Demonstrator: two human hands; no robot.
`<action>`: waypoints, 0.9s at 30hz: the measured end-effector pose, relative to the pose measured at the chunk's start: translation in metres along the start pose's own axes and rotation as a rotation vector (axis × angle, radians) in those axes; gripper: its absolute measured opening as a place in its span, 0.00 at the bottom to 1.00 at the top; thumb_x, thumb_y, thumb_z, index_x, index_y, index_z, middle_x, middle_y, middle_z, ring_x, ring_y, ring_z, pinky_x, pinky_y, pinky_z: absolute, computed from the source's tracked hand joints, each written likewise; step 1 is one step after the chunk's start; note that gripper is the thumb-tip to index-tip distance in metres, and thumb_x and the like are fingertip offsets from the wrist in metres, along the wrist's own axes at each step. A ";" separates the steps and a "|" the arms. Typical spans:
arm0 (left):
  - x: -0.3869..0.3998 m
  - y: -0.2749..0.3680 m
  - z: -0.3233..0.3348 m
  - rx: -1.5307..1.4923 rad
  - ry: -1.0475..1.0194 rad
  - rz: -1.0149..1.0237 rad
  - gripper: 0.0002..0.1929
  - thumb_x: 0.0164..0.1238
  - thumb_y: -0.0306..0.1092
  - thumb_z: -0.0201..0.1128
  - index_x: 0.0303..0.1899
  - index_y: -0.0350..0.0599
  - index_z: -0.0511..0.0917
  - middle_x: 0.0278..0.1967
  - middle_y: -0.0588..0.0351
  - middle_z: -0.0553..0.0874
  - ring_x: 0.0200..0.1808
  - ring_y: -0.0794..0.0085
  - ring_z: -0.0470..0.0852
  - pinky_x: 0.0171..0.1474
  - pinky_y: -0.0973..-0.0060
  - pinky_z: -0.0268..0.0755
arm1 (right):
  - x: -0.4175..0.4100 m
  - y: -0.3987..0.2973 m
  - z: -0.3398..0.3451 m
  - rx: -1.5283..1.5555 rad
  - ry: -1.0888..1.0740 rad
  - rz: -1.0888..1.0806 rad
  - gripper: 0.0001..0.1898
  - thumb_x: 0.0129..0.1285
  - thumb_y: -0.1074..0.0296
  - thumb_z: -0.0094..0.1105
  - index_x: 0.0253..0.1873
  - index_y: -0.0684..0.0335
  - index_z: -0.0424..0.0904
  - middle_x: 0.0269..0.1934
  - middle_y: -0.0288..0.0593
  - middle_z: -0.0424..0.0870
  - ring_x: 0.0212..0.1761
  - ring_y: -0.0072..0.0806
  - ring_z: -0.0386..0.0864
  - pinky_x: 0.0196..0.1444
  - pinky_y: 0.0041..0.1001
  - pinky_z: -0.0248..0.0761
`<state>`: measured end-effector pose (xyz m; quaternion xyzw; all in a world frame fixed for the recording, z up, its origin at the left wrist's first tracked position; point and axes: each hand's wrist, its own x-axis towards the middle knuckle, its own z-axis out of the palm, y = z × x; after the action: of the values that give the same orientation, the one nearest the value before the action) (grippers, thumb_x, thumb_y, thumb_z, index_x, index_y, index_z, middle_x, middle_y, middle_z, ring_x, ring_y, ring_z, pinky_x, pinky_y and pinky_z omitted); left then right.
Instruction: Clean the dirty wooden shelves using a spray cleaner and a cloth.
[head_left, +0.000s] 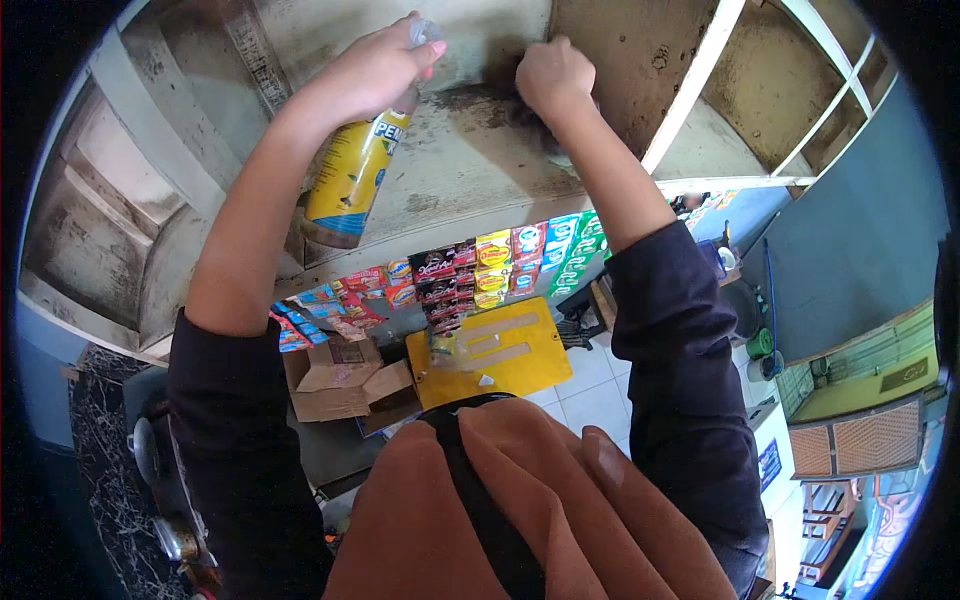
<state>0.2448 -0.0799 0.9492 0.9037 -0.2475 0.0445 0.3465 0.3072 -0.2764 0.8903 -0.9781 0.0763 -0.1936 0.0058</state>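
My left hand (375, 71) is closed around the neck of a plastic spray bottle (352, 176) with a yellow and blue label; the bottle hangs tilted in front of a wooden shelf compartment (442, 161). The compartment's pale surface has dark stains. My right hand (556, 75) is a closed fist at the compartment's back right corner, by the side panel. A dark, blurred cloth-like thing (529, 124) lies beneath and beside it; the hand hides part of it, and its grip on it cannot be made out.
Strips of sachets (446, 277) hang below the shelf's front edge. Lower down are open cardboard boxes (337, 379) and a yellow board (540, 349). A dark marbled counter (112, 450) with a lidded pot (144, 450) stands at lower left. White dividers (694, 86) separate the neighbouring compartments.
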 end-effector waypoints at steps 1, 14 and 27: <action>-0.001 0.006 0.001 -0.011 -0.013 0.019 0.30 0.68 0.48 0.49 0.65 0.39 0.54 0.35 0.60 0.77 0.24 0.75 0.73 0.30 0.76 0.70 | 0.007 0.009 0.009 -0.047 0.281 -0.149 0.12 0.58 0.66 0.51 0.44 0.54 0.83 0.41 0.39 0.82 0.44 0.38 0.79 0.36 0.35 0.73; 0.004 0.002 0.012 0.062 0.123 -0.076 0.22 0.59 0.38 0.51 0.47 0.25 0.65 0.36 0.35 0.80 0.38 0.53 0.81 0.43 0.64 0.71 | -0.069 0.029 -0.082 -0.134 -0.034 -0.280 0.10 0.56 0.74 0.47 0.32 0.63 0.82 0.34 0.51 0.83 0.40 0.43 0.81 0.43 0.35 0.75; 0.028 -0.038 0.048 -0.395 0.112 0.021 0.16 0.60 0.40 0.58 0.43 0.36 0.76 0.35 0.50 0.82 0.35 0.70 0.79 0.40 0.73 0.69 | 0.015 0.002 0.041 0.052 -0.135 0.082 0.27 0.55 0.60 0.56 0.61 0.52 0.62 0.52 0.49 0.75 0.52 0.41 0.76 0.49 0.32 0.73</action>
<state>0.2831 -0.0987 0.8968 0.8117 -0.2409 0.0489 0.5298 0.3357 -0.2813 0.8583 -0.9845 0.1105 -0.1288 0.0442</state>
